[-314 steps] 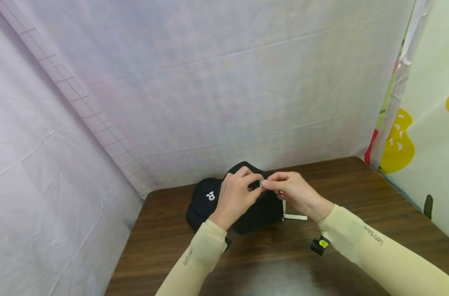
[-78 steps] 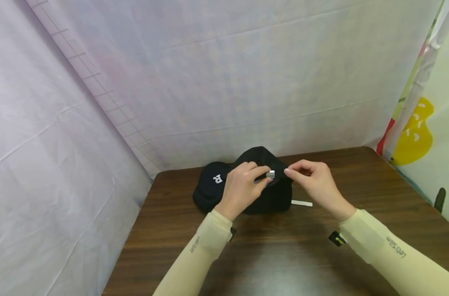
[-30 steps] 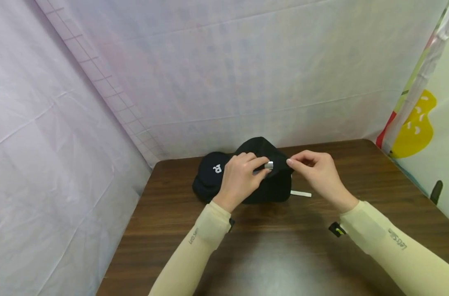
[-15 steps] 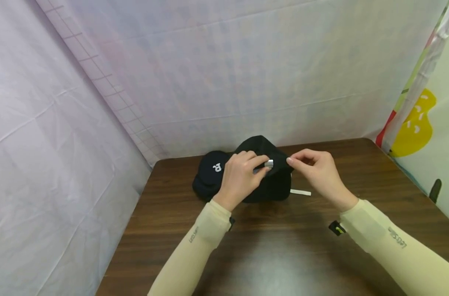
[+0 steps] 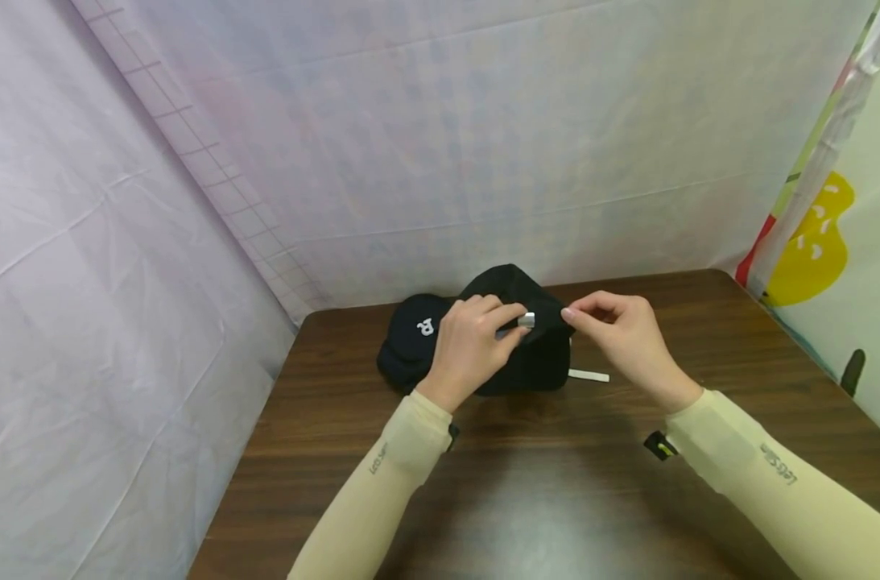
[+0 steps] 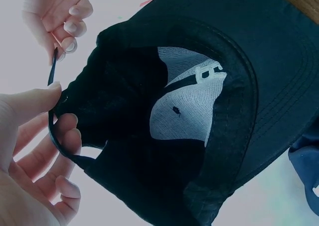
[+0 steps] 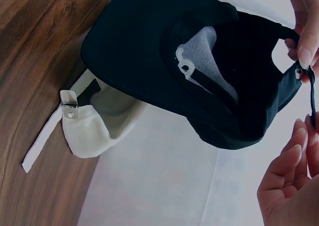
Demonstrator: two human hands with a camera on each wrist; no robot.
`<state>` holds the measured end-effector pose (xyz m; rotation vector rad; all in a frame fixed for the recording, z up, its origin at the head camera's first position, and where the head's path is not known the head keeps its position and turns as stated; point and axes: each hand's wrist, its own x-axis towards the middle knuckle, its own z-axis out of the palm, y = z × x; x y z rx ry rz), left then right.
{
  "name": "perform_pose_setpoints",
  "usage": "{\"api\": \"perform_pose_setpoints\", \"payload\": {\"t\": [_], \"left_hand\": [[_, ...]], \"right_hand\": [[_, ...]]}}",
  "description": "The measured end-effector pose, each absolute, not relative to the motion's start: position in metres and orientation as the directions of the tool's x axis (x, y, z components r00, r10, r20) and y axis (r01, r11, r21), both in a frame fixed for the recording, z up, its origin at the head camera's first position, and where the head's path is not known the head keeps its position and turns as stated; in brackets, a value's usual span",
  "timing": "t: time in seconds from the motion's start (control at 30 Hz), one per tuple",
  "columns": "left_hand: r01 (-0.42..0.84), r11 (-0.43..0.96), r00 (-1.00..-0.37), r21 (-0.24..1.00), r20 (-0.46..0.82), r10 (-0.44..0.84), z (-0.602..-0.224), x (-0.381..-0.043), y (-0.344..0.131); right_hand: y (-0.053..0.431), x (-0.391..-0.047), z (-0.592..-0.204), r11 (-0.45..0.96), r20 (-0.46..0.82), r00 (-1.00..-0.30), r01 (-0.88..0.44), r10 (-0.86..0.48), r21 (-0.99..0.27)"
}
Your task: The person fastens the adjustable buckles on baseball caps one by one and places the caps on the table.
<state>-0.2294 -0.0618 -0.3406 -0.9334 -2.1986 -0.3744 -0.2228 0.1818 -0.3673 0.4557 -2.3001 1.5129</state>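
A black baseball cap (image 5: 515,282) is held up over the table, its inside with white mesh lining (image 6: 187,111) facing the wrist cameras. My left hand (image 5: 464,350) pinches the cap's back strap (image 6: 52,124) at the silver buckle (image 5: 526,320), thumb on one side and fingers on the other. Off to the right, my right hand (image 5: 621,338) pinches the strap's free end between thumb and fingertips. In the right wrist view the strap (image 7: 312,94) runs between the left hand (image 7: 306,42) above and the right hand (image 7: 289,178) below.
A dark cap with a white letter R (image 5: 426,327) lies at the left on the wooden table (image 5: 324,451). Beneath the black cap sits a white cap (image 7: 89,136); its white strap (image 5: 588,375) sticks out to the right. A white cloth wall (image 5: 447,161) hangs behind the table.
Since the oldest frame, when both hands met at the buckle, my right hand has drawn away rightward with the strap end. Over the last second, the hands have stayed nearly still.
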Motion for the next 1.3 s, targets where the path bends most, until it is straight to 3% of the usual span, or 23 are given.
{"api": "perform_pose_setpoints", "payload": {"t": [1.3], "left_hand": [[0.718,0.696,-0.49,0.007,0.715,0.498,-0.346,-0.232,-0.066]], "right_hand": [[0.174,-0.198,-0.338,0.398,0.455,-0.889,-0.436,-0.053,-0.807]]}}
